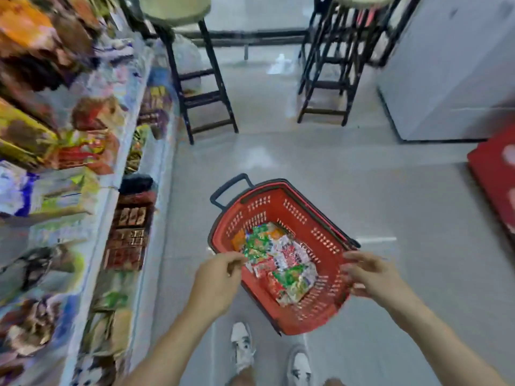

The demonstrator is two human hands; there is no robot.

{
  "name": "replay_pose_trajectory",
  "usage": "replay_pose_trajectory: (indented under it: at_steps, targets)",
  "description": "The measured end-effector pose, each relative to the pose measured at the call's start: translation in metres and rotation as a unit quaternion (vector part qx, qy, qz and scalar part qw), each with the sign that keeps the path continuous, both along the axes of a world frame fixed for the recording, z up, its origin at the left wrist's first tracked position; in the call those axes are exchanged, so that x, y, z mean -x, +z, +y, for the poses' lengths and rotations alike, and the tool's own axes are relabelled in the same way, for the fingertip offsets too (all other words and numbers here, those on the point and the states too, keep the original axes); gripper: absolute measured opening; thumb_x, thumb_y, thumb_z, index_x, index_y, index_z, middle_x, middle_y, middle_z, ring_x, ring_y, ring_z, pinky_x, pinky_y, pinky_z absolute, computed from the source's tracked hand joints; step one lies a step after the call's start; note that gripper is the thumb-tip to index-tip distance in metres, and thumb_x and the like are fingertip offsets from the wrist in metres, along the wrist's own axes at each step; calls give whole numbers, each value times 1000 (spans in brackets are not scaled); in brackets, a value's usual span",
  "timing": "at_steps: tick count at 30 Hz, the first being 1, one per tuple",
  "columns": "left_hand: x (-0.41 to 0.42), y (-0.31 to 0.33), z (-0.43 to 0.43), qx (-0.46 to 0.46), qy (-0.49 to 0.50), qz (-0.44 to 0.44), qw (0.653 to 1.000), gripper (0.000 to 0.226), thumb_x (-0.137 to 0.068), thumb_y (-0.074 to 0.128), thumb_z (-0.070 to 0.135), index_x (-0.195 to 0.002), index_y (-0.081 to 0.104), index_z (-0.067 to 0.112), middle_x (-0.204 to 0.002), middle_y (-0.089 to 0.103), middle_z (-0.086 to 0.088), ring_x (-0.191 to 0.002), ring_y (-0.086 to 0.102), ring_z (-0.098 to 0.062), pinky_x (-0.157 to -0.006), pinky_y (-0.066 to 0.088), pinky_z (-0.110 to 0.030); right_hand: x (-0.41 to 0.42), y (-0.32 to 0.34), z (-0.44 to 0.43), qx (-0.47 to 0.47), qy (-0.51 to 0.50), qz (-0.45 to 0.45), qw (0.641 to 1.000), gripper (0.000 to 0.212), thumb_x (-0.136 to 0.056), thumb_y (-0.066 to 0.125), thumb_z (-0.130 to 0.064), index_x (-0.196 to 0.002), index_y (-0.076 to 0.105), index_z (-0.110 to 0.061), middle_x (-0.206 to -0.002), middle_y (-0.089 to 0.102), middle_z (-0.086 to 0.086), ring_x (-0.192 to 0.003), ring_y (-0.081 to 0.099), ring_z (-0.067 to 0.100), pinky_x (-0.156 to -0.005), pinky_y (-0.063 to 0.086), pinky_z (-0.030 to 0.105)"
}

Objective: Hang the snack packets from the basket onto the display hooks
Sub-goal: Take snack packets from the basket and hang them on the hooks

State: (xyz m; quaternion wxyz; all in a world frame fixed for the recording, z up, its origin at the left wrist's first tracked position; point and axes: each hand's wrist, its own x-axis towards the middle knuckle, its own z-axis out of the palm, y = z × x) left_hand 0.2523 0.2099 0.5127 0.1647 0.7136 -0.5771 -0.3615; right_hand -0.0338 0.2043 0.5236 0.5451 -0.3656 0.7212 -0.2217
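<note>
Left hand (220, 277) is at the near-left rim, fingers curled, thumb and forefinger close together right by a green packet. Pinching it or not, I can't tell. Right hand (370, 274) hangs loose-fingered and holding nothing over the right rim of the red perforated plastic basket (301, 210). Colourful foil snack packets (281, 263) lie heaped inside it, down on the grey tiled floor (362, 176), beside blurred stocked shelves (92, 162).

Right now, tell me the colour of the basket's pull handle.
Black handle, on the red basket; head view shows it best.
</note>
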Motion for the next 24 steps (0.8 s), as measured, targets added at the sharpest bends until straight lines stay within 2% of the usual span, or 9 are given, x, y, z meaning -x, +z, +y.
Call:
replay_pose_trajectory:
  at_steps: [4,8,11,14,18,19,21,22,24]
  targets:
    - [24,-127,-45,-29,-40,-15,999,29,-88,56,6,-106,73,21,-102,72,7,-87,63,-10,-78,43,-19,3,-131,-18,-5,-11,11,1000,21,-92,59,-1,-106,66,-14,-75,64,3,-70,51,26,-62,43,34]
    - [56,-271,-92,-81,-124,-50,988,37,-85,54,4,-114,68,21,-111,69,4,-104,63,-17,-89,48,-28,1,-278,-50,-15,34,17,999,30,-91,61,-8,-119,59,-20,-99,65,5,-73,60,20,-65,53,37]
    - [79,-366,-132,-108,-277,-136,945,42,-87,54,7,-126,60,20,-126,63,-1,-115,58,-20,-93,49,-30,-5,-376,-82,-35,30,-6,999,44,-91,63,-11,-130,49,-25,-106,59,3,-77,56,22,-70,52,39]
    - [91,-444,-181,-105,-369,-250,889,44,-87,53,6,-130,57,17,-127,62,-8,-113,59,-26,-91,51,-34,-16,-464,-110,-63,4,-20,998,60,-90,63,-9,-143,36,-20,-86,64,3,-62,51,17,-54,44,28]
    - [89,-537,-220,-123,-406,-341,839,47,-88,63,15,-133,51,11,-125,60,-9,-107,60,-22,-83,51,-29,-32,-551,-129,-68,4,-11,998,77,-90,64,-15,-151,19,-26,-119,63,18,-53,47,12,-44,37,24]
    - [87,-555,-223,-131,-413,-348,831,58,-87,66,20,-139,43,10,-136,52,-10,-115,56,-23,-91,50,-31,-35,-568,-132,-59,-4,-2,998,81,-88,66,-18,-152,17,-29,-131,56,18,-59,52,13,-46,43,24]
    - [84,-575,-228,-164,-418,-352,822,91,-84,72,31,-153,16,11,-159,19,-11,-138,36,-33,-111,38,-42,-37,-593,-139,-26,16,62,998,92,-80,73,-28,-151,15,-35,-146,44,13,-103,61,29,-80,56,35]
    - [82,-581,-230,-175,-410,-351,823,104,-82,74,36,-154,3,11,-161,4,-12,-143,26,-36,-115,31,-45,-36,-604,-143,-24,32,80,996,99,-75,76,-31,-151,12,-36,-148,42,12,-121,53,33,-98,49,42]
    - [80,-583,-234,-180,-383,-352,835,121,-77,78,40,-152,-12,9,-161,0,-17,-144,21,-39,-117,27,-46,-34,-615,-152,-24,55,68,996,111,-71,83,-28,-151,7,-33,-147,44,12,-126,49,34,-105,43,41]
